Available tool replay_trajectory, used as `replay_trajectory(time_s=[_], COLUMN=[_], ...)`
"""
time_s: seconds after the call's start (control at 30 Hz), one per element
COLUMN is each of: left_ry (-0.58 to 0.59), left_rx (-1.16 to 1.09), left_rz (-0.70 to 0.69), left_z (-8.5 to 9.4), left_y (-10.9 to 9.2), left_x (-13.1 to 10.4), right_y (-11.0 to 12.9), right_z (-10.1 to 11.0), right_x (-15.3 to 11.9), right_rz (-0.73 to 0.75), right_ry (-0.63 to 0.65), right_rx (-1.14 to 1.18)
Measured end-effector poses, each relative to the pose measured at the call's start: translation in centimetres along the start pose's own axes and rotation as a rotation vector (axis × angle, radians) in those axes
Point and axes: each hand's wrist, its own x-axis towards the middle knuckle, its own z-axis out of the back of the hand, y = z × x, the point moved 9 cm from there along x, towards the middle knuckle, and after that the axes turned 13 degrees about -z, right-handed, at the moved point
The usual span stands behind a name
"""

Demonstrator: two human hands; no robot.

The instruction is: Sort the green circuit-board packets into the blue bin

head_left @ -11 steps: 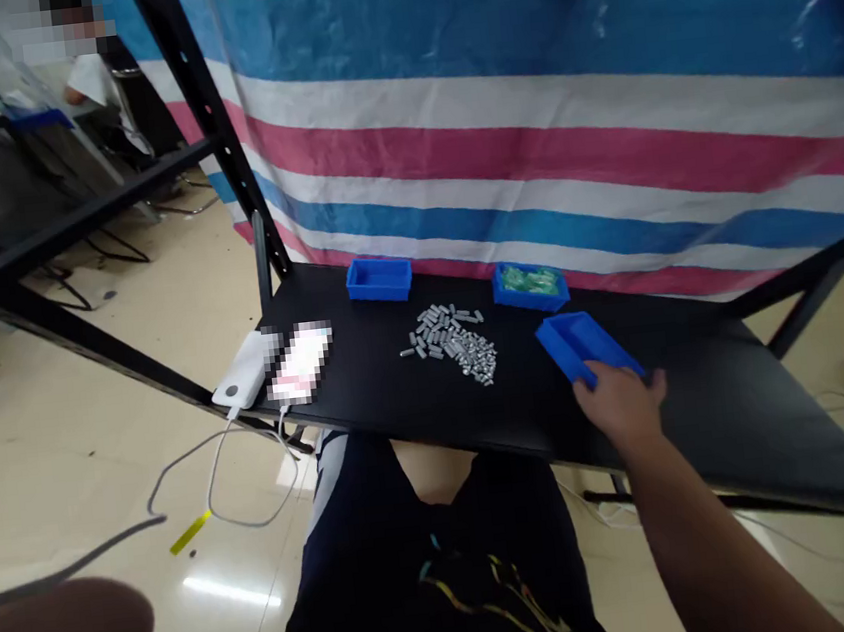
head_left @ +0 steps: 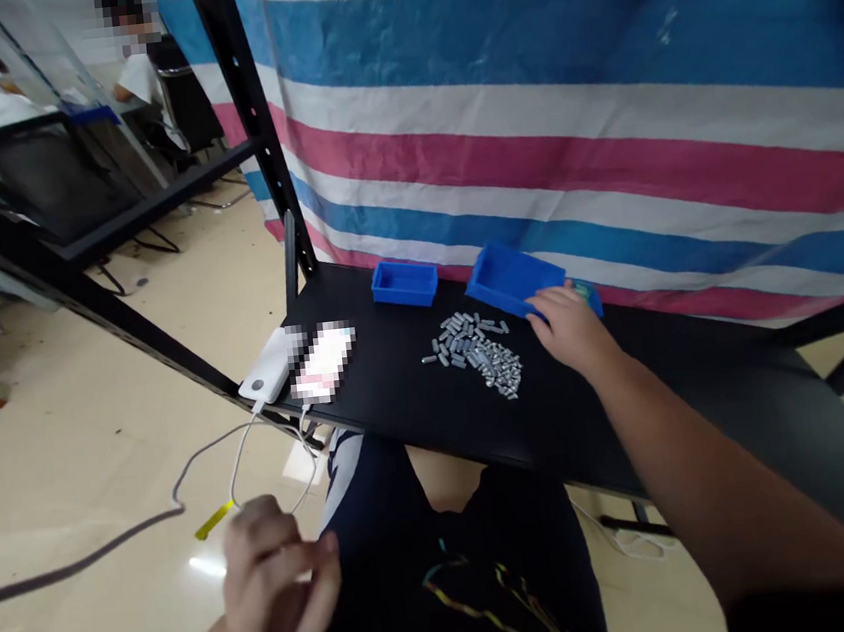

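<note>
On the black surface [head_left: 414,387], head view, the only view:

- Right hand [head_left: 570,329]: reached forward, fingers [head_left: 550,295] closed on the near edge of a blue tray [head_left: 513,279], which sits tilted at the far side of the surface, close to the striped tarpaulin [head_left: 558,111]. The tray looks empty from this angle.
- Second blue tray [head_left: 405,284]: lies flat to the left of the held one, apart from it, untouched.
- A blue corner with something green [head_left: 586,292]: shows just behind the right hand, mostly hidden; what it holds cannot be told.
- Pile of small grey metal cylinders [head_left: 478,352]: loose on the surface, just in front of the held tray and beside the right hand, not touching either tray. None is seen inside a tray, so as a judgement the sorting or filling of pieces has not begun; all of it is left.
- Left hand [head_left: 274,588]: low over the lap, off the surface, fingers curled loosely inward; whether it holds anything I cannot tell.
- White power bank [head_left: 270,366] and a blurred device beside it: at the left edge of the surface, cables [head_left: 212,469] trailing to the floor.
</note>
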Motion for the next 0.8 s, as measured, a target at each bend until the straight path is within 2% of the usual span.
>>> replay_trajectory(time_s=[0.07, 0.1, 0.23, 0.37, 0.47, 0.6, 0.7, 0.8], left_ry=[-0.035, -0.005, 0.277, 0.413, 0.482, 0.522, 0.466, 0.341], left_rx=[-0.048, -0.104, -0.301, -0.315, -0.364, -0.418, -0.412, -0.354], left_rz=[-0.035, -0.028, 0.100, 0.155, 0.125, 0.064, 0.031, 0.034], left_z=[0.3, -0.2, -4.5, -8.2, -10.8, -13.1, -14.0, -14.5], left_y=[-0.7, -0.7, 0.8, 1.7, 0.9, -0.2, 0.1, 1.6], left_x=[0.1, 0.0, -2.1, -3.8, -3.5, -2.0, -0.4, 1.5], right_y=[0.0, -0.2, -1.2, -1.7, -2.0, -2.6, -3.9, -6.3], right_z=[-2.8, -4.1, -8.0, -9.6, -9.3, -7.4, -5.2, -3.4], right_x=[3.2, 4.3, 5.9, 5.6, 5.8, 5.7, 4.1, 0.7], right_rz=[0.047, 0.063, 0.078, 0.056, -0.001, -0.133, -0.246, -0.376], right_ry=[0.079, 0.127, 0.289, 0.353, 0.273, 0.094, -0.050, -0.186], right_rx=[-0.019, -0.027, -0.064, -0.115, -0.109, -0.126, -0.119, -0.103])
